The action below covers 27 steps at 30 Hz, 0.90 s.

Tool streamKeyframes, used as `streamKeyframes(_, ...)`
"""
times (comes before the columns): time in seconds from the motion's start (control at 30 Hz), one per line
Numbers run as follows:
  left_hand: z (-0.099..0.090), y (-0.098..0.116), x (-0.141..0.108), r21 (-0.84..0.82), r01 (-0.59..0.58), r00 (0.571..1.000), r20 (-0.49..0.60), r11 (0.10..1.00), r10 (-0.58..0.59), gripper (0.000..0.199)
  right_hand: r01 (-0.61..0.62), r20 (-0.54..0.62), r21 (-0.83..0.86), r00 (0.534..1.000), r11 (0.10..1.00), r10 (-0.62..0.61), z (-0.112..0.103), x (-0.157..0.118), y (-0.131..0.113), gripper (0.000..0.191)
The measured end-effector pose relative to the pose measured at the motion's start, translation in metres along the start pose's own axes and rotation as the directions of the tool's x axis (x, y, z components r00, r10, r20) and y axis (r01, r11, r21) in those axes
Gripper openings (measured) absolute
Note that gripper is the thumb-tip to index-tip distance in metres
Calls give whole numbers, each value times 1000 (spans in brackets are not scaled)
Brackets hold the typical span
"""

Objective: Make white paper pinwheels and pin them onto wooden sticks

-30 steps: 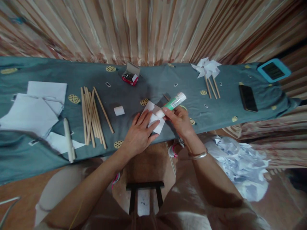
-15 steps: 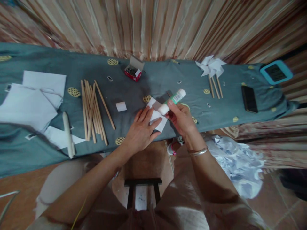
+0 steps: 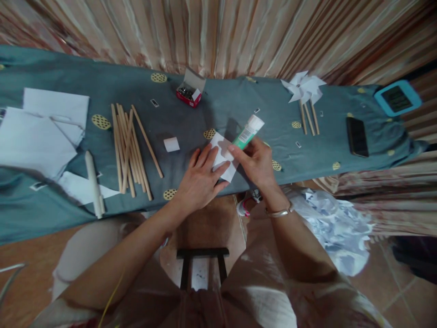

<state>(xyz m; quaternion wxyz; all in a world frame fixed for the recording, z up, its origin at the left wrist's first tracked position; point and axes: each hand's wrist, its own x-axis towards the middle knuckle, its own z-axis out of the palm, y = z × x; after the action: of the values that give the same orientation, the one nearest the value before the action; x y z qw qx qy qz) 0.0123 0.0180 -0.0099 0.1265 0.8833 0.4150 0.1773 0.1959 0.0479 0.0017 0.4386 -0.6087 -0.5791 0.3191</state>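
Under the spread fingers of my left hand point(image 3: 200, 180) lies a small piece of white paper point(image 3: 223, 155), pressed flat on the cloth near the table's front edge. My right hand point(image 3: 257, 164) is closed around a white and green glue stick point(image 3: 248, 132). The glue stick tilts over the paper's right side, its lower end hidden by my thumb and fingers, so I cannot tell whether it touches the paper. Left of my hands sits a small white paper piece point(image 3: 171, 144) by itself.
Wooden sticks point(image 3: 131, 155), a white cutter-like tool point(image 3: 94, 182) and white paper sheets point(image 3: 37, 141) lie leftward. An open red box point(image 3: 188, 93) of small metal pieces stands behind. Rightward are paper pinwheels point(image 3: 303, 86), a phone point(image 3: 357, 136) and a blue-framed device point(image 3: 398, 98).
The glue stick has swung more upright, its lower end shifting in behind my right thumb. My left hand still holds the paper down. The whole view has shifted slightly.
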Motion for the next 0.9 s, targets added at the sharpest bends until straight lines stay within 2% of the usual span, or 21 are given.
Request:
streamKeyframes(0.1,-1,0,0,-11,0,1000,3,1000,0,47,28,15,-22,1000,999,-28,2,0,1,39)
streamKeyframes(0.27,-1,1,1,-15,1,1000,5,1000,-1,47,-53,27,220,998,974,49,6,0,-3,41)
streamKeyframes(0.37,0,0,0,-13,0,1000,-5,1000,0,48,-131,51,298,991,945,121,5,0,-5,42)
streamKeyframes(0.73,0,1,1,-20,6,1000,0,1000,-6,48,-238,82,357,971,903,223,2,0,-4,31)
streamKeyframes(0.83,-1,1,2,-33,11,1000,13,999,-10,48,-216,70,338,976,916,205,0,2,-2,31)
streamKeyframes(0.9,-1,2,2,-39,14,1000,20,999,-13,48,-160,41,302,987,940,154,0,1,-1,32)
